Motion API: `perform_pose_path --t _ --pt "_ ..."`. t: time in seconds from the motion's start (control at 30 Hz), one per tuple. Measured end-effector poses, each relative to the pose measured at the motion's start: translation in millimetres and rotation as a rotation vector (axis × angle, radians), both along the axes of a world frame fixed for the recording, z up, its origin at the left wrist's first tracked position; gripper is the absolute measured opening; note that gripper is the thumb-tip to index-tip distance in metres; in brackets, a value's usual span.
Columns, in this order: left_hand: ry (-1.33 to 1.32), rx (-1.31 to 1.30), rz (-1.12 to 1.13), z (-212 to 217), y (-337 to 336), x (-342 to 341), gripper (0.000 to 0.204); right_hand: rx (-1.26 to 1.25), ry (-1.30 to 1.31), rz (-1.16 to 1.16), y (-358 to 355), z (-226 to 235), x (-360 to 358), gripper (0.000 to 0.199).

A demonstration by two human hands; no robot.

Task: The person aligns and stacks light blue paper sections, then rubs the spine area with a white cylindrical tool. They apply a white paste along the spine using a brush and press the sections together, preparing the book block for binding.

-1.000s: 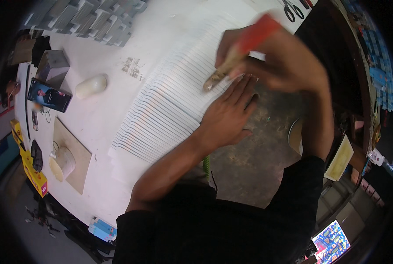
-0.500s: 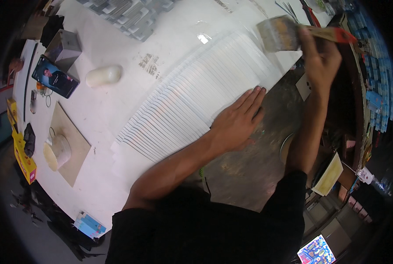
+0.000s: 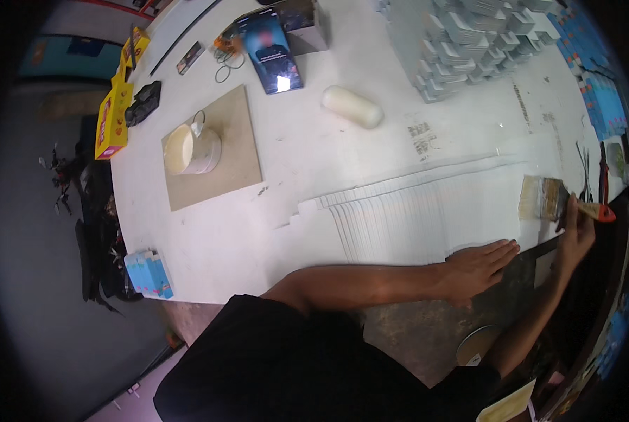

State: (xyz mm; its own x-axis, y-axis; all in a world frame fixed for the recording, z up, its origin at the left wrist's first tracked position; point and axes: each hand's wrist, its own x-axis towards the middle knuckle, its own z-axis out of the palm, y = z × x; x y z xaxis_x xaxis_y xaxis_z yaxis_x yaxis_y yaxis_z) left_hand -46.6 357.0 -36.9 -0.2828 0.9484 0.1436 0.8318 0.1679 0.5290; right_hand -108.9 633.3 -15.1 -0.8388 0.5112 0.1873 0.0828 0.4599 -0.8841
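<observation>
A fanned row of overlapping white sheets (image 3: 392, 218) lies along the near edge of the white table. My left hand (image 3: 480, 269) rests flat on the sheets' near edge, fingers stretched out toward the right and holding nothing. At the right end of the row, my right hand (image 3: 575, 238) grips a wide flat paintbrush (image 3: 552, 200) by its handle, which has a red end. The brush's pale bristles point left, over or on the last sheet; whether they touch it I cannot tell.
A tub of cream-coloured paste (image 3: 205, 151) stands on a brown board (image 3: 240, 156) at the left. Farther back are a white rounded cylinder (image 3: 352, 106), a propped phone (image 3: 269, 53) and stacked grey-white folded cartons (image 3: 462, 49). Small blue boxes (image 3: 148, 273) sit at the front-left corner.
My view has swung, so the table and sheets appear at a different angle. The brush has come lower, to the sheets' right end. My left hand still lies on their near edge.
</observation>
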Motion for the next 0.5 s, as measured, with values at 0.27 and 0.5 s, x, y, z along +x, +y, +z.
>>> perform_pose_path --t 0.27,0.5 --pt "-0.020 -0.020 0.046 12.7 0.5 -10.6 0.086 0.020 0.056 -0.224 -36.9 67.5 -0.6 0.020" --pt "-0.063 -0.012 0.031 18.2 5.3 -10.7 0.085 0.258 0.153 -0.293 -25.0 64.3 -4.8 0.023"
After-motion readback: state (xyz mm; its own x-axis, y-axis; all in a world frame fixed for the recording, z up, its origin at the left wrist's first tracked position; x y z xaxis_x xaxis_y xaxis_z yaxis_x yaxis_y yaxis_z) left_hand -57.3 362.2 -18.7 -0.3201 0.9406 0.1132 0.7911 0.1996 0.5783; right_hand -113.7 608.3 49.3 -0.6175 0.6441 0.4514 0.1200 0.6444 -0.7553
